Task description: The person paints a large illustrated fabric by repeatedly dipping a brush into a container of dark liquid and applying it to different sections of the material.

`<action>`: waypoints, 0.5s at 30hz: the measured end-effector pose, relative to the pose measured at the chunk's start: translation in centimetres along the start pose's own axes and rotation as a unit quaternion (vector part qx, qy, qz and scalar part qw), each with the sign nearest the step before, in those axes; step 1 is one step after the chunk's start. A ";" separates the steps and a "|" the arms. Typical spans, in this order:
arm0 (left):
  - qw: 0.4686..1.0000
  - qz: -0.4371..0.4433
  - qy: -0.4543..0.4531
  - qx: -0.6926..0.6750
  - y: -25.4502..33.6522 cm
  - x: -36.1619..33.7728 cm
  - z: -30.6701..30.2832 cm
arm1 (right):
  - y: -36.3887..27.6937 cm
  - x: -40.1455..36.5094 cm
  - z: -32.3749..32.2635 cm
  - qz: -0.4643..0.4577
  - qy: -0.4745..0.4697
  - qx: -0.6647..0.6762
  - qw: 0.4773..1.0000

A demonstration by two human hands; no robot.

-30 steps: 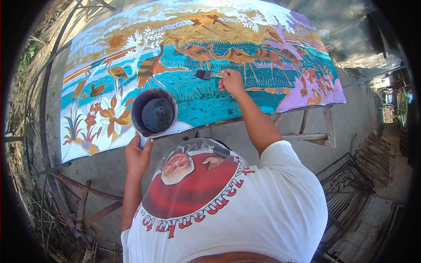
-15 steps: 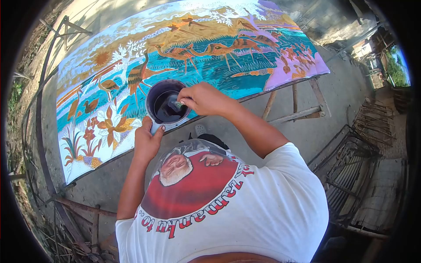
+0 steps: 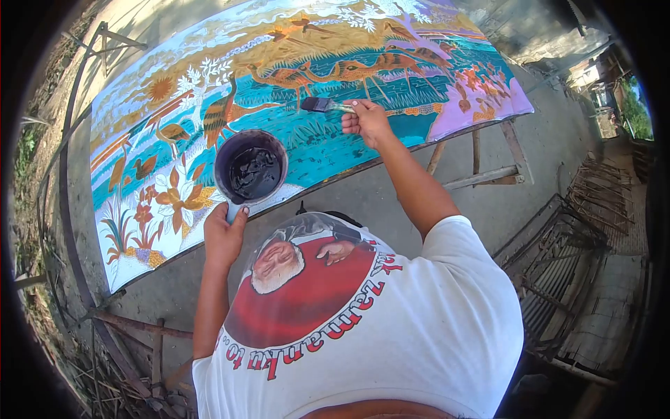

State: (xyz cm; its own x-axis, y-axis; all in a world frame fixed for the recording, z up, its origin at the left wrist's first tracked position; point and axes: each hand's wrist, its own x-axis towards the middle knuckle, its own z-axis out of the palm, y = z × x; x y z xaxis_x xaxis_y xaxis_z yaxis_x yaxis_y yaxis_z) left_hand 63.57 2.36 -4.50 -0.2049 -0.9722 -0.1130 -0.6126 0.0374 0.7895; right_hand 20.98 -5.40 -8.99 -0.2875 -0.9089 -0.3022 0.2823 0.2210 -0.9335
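My left hand [image 3: 224, 234] is closed round the pale handle of a dipper [image 3: 220, 167], a round pot with dark liquid in it. The dipper is over the lower left part of a large painted cloth [image 3: 335, 143], which shows orange birds, teal water, leaves and a sun. In my right hand [image 3: 368, 123] is a flat paintbrush [image 3: 319, 105], gripped by its handle. Its dark, wet-looking bristles point left, over the teal water below the row of birds.
Wooden legs [image 3: 516, 150] hold the cloth up above a grey floor. At the right stand a slatted metal rack [image 3: 551, 279] and a pile of sticks [image 3: 599, 195]. Wooden poles [image 3: 150, 356] lean at the lower left.
My right hand has lifted the paintbrush out of the dipper and moved it up and right over the cloth. The dipper has shifted slightly left and down.
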 end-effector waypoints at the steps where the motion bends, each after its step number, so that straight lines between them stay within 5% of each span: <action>1: 1.000 0.008 0.013 -0.021 0.0 -0.2 -0.2 | 0.9 2.2 -0.6 -0.004 0.056 -0.017 0.998; 3: 0.999 -0.002 0.029 -0.026 -1.2 -0.5 -0.4 | 1.7 5.5 -2.4 -0.005 0.109 -0.032 0.994; 5: 0.998 -0.013 0.049 -0.034 -2.3 -0.9 -0.5 | 1.4 7.8 -4.5 -0.042 0.260 -0.050 0.963; 15: 0.984 -0.113 0.092 -0.103 -3.0 -2.0 0.7 | 3.0 7.5 6.0 0.011 -0.011 -0.146 0.989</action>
State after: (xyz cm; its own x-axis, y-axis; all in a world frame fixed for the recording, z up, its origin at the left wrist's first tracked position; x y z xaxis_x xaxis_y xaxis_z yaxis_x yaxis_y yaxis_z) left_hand 65.31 4.37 -7.04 0.0724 -0.9764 -0.2037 -0.4552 -0.2140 0.8643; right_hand 25.13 -13.64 -12.90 -0.2631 -0.9099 -0.3208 0.0109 0.3297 -0.9440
